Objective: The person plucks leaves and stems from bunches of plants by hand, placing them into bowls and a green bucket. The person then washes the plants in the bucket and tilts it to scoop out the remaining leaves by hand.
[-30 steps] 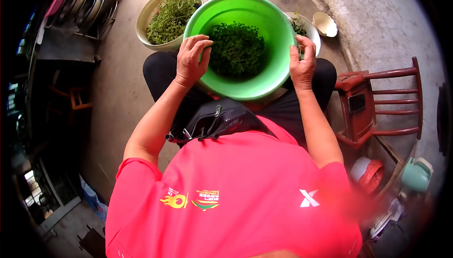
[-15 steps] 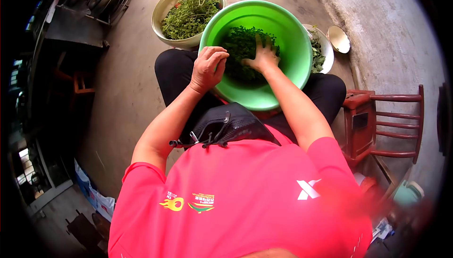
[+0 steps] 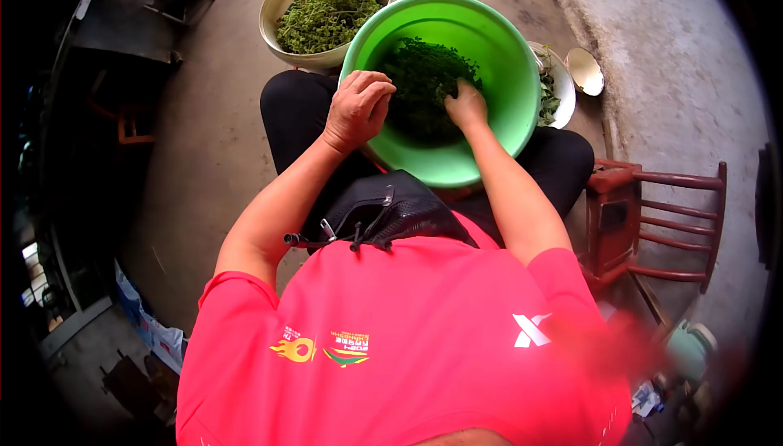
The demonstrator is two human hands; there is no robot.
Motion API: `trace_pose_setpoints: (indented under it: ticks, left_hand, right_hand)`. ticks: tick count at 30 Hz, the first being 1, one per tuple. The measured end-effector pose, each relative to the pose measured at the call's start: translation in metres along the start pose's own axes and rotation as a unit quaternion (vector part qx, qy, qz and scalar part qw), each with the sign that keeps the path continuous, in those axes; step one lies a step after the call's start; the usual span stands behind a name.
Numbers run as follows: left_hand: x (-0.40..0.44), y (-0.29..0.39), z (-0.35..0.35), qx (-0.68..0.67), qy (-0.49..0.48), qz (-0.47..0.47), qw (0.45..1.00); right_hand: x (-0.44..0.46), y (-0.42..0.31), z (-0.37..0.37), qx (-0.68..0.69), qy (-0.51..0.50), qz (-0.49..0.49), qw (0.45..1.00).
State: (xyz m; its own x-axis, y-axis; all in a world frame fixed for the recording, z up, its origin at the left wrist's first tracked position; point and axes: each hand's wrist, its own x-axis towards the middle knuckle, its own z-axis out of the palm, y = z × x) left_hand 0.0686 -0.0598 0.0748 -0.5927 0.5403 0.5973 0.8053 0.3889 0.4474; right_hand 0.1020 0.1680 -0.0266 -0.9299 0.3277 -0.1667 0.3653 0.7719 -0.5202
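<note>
Between my knees stands a large green plastic basin (image 3: 510, 62) with a heap of dark leafy greens (image 3: 420, 79) inside. My right hand (image 3: 467, 107) reaches into the basin, its fingers drawn together on the right edge of the greens; the fingertips are partly hidden among the leaves. My left hand (image 3: 357, 109) is held at the basin's left rim, thumb and fingers pinched together. Whatever the left hand may hold is too small to make out.
Beyond the basin to the left, a cream tub (image 3: 273, 34) holds green stalky clusters (image 3: 330, 9). At right are a white bowl (image 3: 564, 91) with leaves and a small empty-looking bowl (image 3: 585, 71). A red wooden chair (image 3: 616, 217) stands by my right knee.
My right hand has gone from fingers spread over the greens to fingers closed together at their right edge. My left hand stays pinched at the rim. The view has shifted slightly.
</note>
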Motion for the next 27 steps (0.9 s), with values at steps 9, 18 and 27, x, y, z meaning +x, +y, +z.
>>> trace_pose_setpoints:
  ticks: [9, 18, 27]
  left_hand:
    - [0.000, 0.002, -0.001, 0.007, -0.006, 0.004, 1.000]
    - [-0.003, 0.001, -0.001, 0.017, -0.025, 0.003, 1.000]
    - [-0.004, 0.003, -0.002, 0.020, -0.026, 0.005, 0.999]
  right_hand:
    - [-0.003, -0.002, 0.006, -0.021, 0.053, -0.005, 0.998]
    - [0.045, -0.030, -0.017, -0.130, -0.079, 0.032, 0.988]
    - [0.037, 0.019, 0.014, -0.003, -0.078, -0.034, 0.996]
